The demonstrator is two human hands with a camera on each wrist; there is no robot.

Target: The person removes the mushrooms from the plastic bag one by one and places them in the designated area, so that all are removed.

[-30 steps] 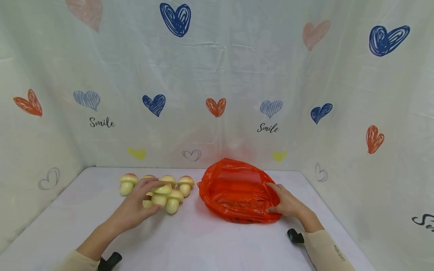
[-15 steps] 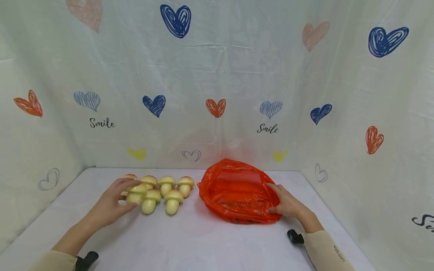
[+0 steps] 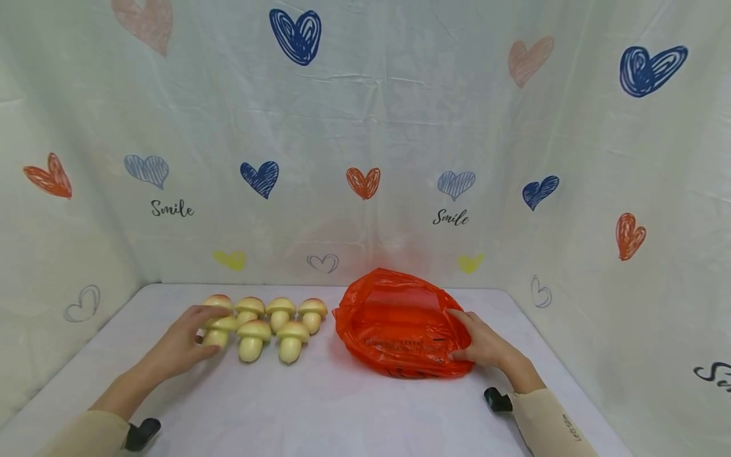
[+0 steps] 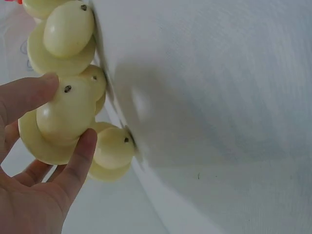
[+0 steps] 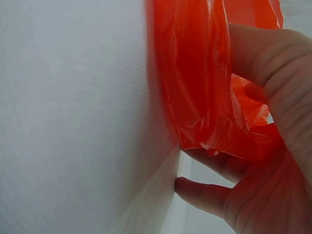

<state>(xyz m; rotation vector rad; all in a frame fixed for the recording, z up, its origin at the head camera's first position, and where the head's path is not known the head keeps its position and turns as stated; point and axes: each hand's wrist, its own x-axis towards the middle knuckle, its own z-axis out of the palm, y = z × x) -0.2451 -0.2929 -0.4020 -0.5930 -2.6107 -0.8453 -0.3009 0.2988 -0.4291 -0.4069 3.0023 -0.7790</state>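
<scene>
My left hand (image 3: 181, 343) holds a pale yellow-green toy mushroom (image 3: 217, 331) at the left end of the front row. The left wrist view shows the thumb on one side of its stem (image 4: 66, 114) and fingers on the other. Two matching mushrooms stand to its right in that row, one beside it (image 3: 251, 346) and one farther along (image 3: 290, 346). On the right, my right hand (image 3: 482, 343) grips the side of a red plastic bag (image 3: 394, 330) whose mouth gapes toward me. Its thumb is inside the rim, with fingers outside (image 5: 204, 195).
Behind the front row stand several more toy mushrooms with reddish caps, the rightmost (image 3: 312, 313) close to the bag. A white-covered table (image 3: 354, 412) lies under everything. White curtain with printed hearts (image 3: 365, 127) closes off the back and sides.
My left hand has carried the mushroom leftward and lowered it from over the group to the left end of the front row. The right hand and the bag have stayed put.
</scene>
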